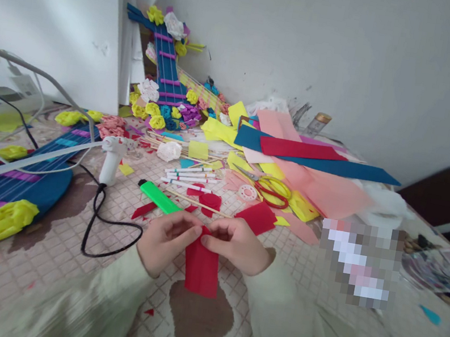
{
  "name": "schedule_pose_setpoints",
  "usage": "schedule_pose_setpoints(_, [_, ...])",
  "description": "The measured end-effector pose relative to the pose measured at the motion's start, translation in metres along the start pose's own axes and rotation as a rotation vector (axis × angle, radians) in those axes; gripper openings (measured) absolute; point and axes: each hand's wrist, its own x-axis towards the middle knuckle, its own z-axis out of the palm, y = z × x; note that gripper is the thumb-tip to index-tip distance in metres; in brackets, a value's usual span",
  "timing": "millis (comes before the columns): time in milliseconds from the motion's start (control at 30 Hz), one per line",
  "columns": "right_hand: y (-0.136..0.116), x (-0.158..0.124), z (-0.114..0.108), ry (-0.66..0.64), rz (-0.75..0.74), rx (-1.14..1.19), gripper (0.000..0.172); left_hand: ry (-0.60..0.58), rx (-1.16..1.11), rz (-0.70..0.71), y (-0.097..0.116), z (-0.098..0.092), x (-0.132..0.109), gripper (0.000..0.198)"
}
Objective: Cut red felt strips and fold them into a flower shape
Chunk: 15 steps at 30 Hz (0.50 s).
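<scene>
A strip of red paper (pixel 202 268) hangs down between my hands over the tiled-pattern table. My left hand (pixel 167 239) pinches its top edge from the left, thumb and fingers pressed together. From the right, my right hand (pixel 236 245) grips the same top edge with thumb and forefinger, the fingertips of both hands nearly touching. Just beyond my left hand lies a green utility knife (pixel 158 197). Another piece of red paper (pixel 257 217) rests behind my right hand, near scissors (pixel 272 192) with yellow and red handles.
A white glue gun (pixel 111 161) with a black cord stands left of centre. Blue guitar shapes (pixel 51 177) with paper flowers lie at left and lean at the back. Markers (pixel 192 174), coloured paper sheets (pixel 316 163) and a jar (pixel 318 124) are farther back.
</scene>
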Motion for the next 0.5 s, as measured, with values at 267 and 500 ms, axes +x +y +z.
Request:
schedule_pose_setpoints(267, [0.0045,0.0002,0.0002,-0.025,0.005,0.005,0.009,-0.015,-0.024,-0.106,0.0016,-0.0001,0.0034,0.014])
schedule_pose_setpoints(500, [0.0060,0.0006,-0.0001,-0.055,-0.027,-0.020,0.008,-0.026,-0.047,-0.115,0.0040,0.0013,0.0036,0.014])
